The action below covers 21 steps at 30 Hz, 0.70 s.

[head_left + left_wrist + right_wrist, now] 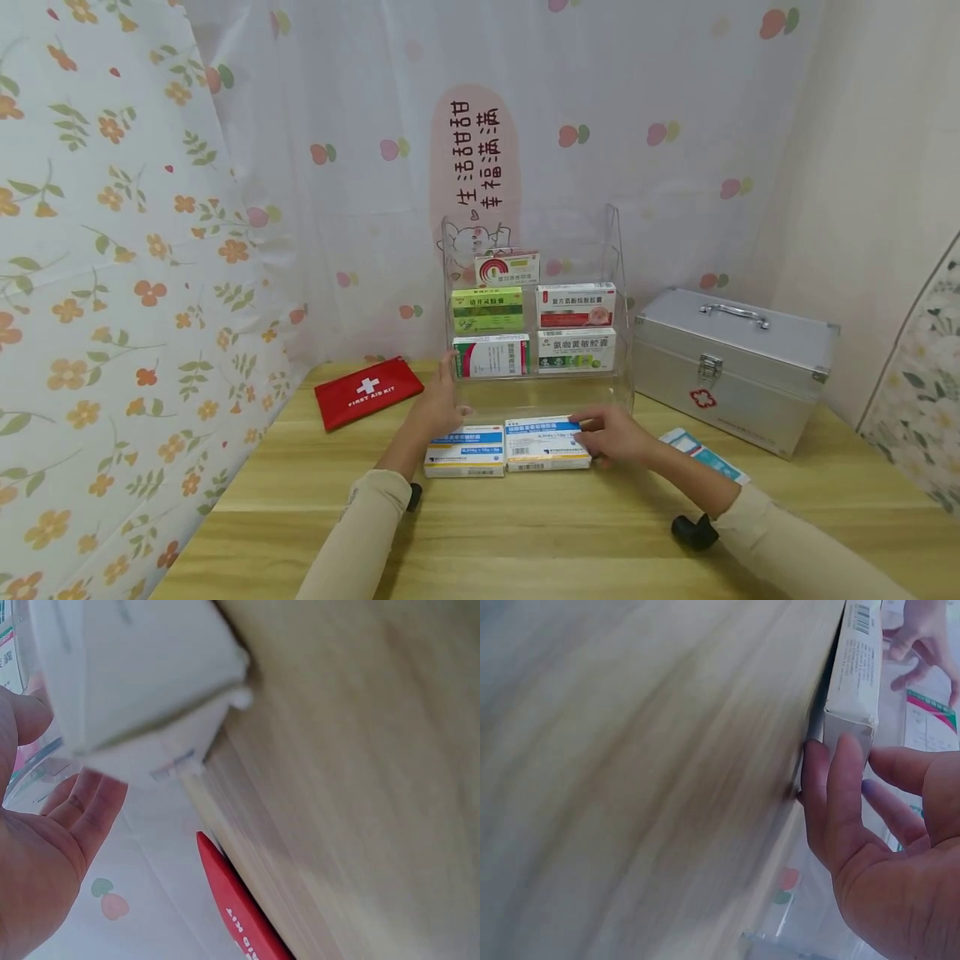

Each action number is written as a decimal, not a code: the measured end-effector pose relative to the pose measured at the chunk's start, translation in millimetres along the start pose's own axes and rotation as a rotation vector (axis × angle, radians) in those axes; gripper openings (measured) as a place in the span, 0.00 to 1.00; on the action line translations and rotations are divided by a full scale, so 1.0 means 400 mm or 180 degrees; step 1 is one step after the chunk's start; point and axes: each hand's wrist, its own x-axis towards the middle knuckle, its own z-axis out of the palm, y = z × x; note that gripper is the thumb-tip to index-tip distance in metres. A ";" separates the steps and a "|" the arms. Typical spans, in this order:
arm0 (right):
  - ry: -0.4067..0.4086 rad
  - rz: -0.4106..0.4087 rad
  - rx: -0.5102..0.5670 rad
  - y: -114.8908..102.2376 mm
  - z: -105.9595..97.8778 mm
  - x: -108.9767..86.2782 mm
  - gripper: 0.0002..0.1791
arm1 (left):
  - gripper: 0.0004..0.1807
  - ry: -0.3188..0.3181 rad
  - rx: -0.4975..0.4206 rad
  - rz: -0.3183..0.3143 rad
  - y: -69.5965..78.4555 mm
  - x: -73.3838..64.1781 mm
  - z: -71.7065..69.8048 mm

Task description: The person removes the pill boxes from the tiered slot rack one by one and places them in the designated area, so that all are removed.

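Two blue-and-white medicine boxes, a left one [465, 454] and a right one [547, 443], lie side by side at the foot of a clear tiered rack [540, 392]. My right hand [618, 435] holds the right box by its right end. In the right wrist view, fingertips [847, 746] meet that box's end [847, 729], with the thumb near its upper edge. My left hand [437, 404] rests against the rack's left side, fingers extended and thumb apart. A white box end [142, 682] appears close to it in the left wrist view.
Higher tiers hold several medicine boxes, among them a green one [487, 310]. A red first aid pouch [367, 393] lies at left. To the right stand a silver case [727, 367] and, before it, a flat blue-and-white packet [705, 456]. Floral curtains surround the wooden table [525, 542].
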 end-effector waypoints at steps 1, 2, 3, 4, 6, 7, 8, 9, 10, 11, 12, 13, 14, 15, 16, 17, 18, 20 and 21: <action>0.0001 0.0005 0.0002 -0.003 0.004 0.001 0.20 | 0.59 -0.0013 0.0007 -0.0007 0.000 -0.001 0.000; 0.0025 0.0022 -0.0021 -0.006 0.007 0.003 0.20 | 0.59 -0.0011 0.0010 -0.0005 0.000 -0.002 -0.001; 0.0044 0.0022 -0.0038 -0.008 0.011 0.004 0.20 | 0.59 -0.0009 0.0018 0.0008 0.000 -0.002 -0.001; 0.0054 0.0018 -0.0053 -0.010 0.014 0.007 0.19 | 0.58 -0.0006 0.0030 0.0023 0.000 -0.003 -0.002; 0.0060 0.0018 -0.0084 -0.015 0.019 0.011 0.19 | 0.58 -0.0002 0.0046 0.0040 0.000 -0.005 -0.003; 0.0067 0.0028 -0.0098 -0.016 0.021 0.013 0.19 | 0.58 0.0000 0.0058 0.0041 0.000 -0.005 -0.003; 0.0069 0.0031 -0.0110 -0.017 0.022 0.014 0.19 | 0.58 0.0007 0.0060 0.0042 0.000 -0.006 -0.003; 0.0068 0.0029 -0.0114 -0.018 0.023 0.016 0.19 | 0.59 0.0015 0.0066 0.0039 0.000 -0.006 -0.003; 0.0074 0.0030 -0.0127 -0.020 0.023 0.017 0.19 | 0.59 0.0022 0.0071 0.0038 0.000 -0.005 -0.003; 0.0089 0.0045 -0.0137 -0.022 0.024 0.018 0.18 | 0.59 0.0029 0.0069 0.0036 0.000 -0.005 -0.003; 0.0106 0.0059 -0.0141 -0.023 0.024 0.019 0.18 | 0.59 0.0031 0.0070 0.0035 0.000 -0.004 -0.002; 0.0114 0.0063 -0.0152 -0.024 0.024 0.019 0.18 | 0.59 0.0034 0.0079 0.0036 0.000 -0.004 -0.002; 0.0125 0.0067 -0.0160 -0.026 0.024 0.018 0.18 | 0.59 0.0035 0.0072 0.0039 0.000 -0.004 -0.002; 0.0137 0.0074 -0.0170 -0.027 0.025 0.018 0.18 | 0.58 0.0033 0.0068 0.0045 0.000 -0.004 -0.002; 0.0144 0.0083 -0.0172 -0.029 0.025 0.017 0.18 | 0.58 0.0029 0.0066 0.0039 0.001 -0.004 -0.002; 0.0142 0.0080 -0.0175 -0.030 0.026 0.017 0.18 | 0.58 0.0021 0.0063 0.0036 0.001 -0.005 -0.002; 0.0147 0.0093 -0.0172 -0.030 0.026 0.016 0.18 | 0.58 0.0016 0.0055 0.0026 0.002 -0.006 -0.002; 0.0150 0.0090 -0.0168 -0.030 0.028 0.015 0.17 | 0.58 0.0003 0.0028 0.0014 0.003 -0.007 -0.002; 0.0155 0.0100 -0.0149 -0.029 0.028 0.015 0.17 | 0.58 -0.0003 0.0018 0.0010 0.003 -0.008 -0.002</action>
